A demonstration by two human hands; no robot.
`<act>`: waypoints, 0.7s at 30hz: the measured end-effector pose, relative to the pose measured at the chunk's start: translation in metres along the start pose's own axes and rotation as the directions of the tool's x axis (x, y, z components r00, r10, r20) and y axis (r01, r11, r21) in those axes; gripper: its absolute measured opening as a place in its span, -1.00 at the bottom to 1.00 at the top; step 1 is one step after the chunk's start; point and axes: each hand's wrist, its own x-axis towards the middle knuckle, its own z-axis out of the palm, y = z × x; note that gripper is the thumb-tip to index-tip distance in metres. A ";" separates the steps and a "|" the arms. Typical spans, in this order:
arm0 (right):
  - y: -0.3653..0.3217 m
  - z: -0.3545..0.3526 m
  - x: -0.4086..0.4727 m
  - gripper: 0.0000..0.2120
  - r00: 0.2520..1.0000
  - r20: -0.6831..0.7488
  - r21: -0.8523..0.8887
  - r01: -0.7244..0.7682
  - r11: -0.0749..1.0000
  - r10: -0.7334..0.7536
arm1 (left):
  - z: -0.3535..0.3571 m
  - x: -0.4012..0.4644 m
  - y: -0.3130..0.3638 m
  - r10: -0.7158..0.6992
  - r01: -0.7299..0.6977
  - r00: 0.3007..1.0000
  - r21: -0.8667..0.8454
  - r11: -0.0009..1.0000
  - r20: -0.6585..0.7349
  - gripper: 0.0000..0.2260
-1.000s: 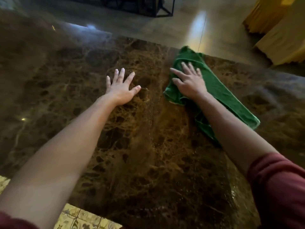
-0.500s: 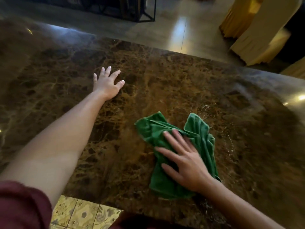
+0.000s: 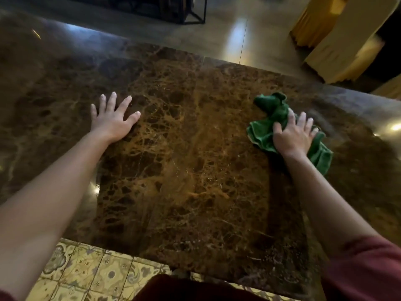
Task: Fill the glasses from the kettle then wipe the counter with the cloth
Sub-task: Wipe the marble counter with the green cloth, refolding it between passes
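Note:
A crumpled green cloth (image 3: 270, 115) lies on the brown marble counter (image 3: 184, 170), right of centre. My right hand (image 3: 291, 135) presses flat on top of the cloth, fingers spread and pointing away from me. My left hand (image 3: 111, 120) rests palm-down on the bare counter at the left, fingers apart, holding nothing. Small water droplets speckle the stone between my arms. No kettle or glasses are in view.
The counter's near edge runs above patterned yellow floor tiles (image 3: 86, 270). Beyond the far edge lies a glossy floor, a black metal frame (image 3: 195, 16) at the top, and yellow-draped furniture (image 3: 338, 40) at the upper right.
My right hand has swept the cloth from the far centre toward me, then out to the right. The cloth is now more bunched. My left hand stays planted on the counter.

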 end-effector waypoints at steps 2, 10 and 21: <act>-0.030 0.006 0.002 -0.35 0.992 0.045 -0.036 0.120 0.992 -0.119 | 0.001 0.002 0.004 -0.017 0.017 1.000 0.008 1.000 -0.007 -0.37; -0.106 0.057 -0.157 -0.43 0.737 0.142 0.031 0.664 0.747 -0.660 | -0.004 -0.001 0.007 -0.025 0.025 1.000 -0.010 1.000 0.014 -0.37; 0.048 0.030 -0.216 -0.56 0.806 -0.217 0.054 0.573 0.818 -0.550 | -0.019 -0.021 0.103 0.264 -0.264 0.959 0.013 0.964 -0.101 -0.48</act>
